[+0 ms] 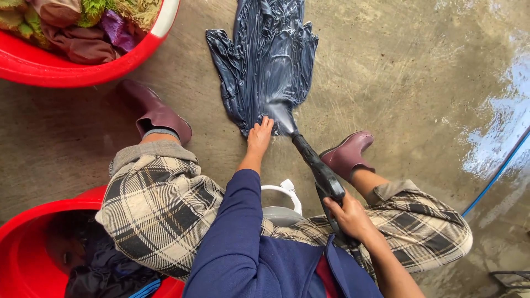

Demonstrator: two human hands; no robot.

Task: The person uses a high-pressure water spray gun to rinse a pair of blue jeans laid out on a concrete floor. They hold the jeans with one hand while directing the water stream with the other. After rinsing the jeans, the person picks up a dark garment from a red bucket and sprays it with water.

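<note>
A wet dark blue-grey garment (265, 60) lies spread flat on the concrete floor in front of me. My left hand (259, 135) presses down on its near edge, fingers apart. My right hand (349, 216) grips the handle of a black pressure-washer spray gun (320, 171). Its nozzle points at the cloth just right of my left hand, and a fan of water hits the fabric there. I sit low with knees apart, in plaid trousers and maroon rubber boots (157, 113).
A red basin (83, 69) with several coloured cloths stands at the top left. Another red basin (22, 237) with dark clothes sits at the bottom left. A blue hose (497, 174) runs along the wet floor at right. A white stool shows under me.
</note>
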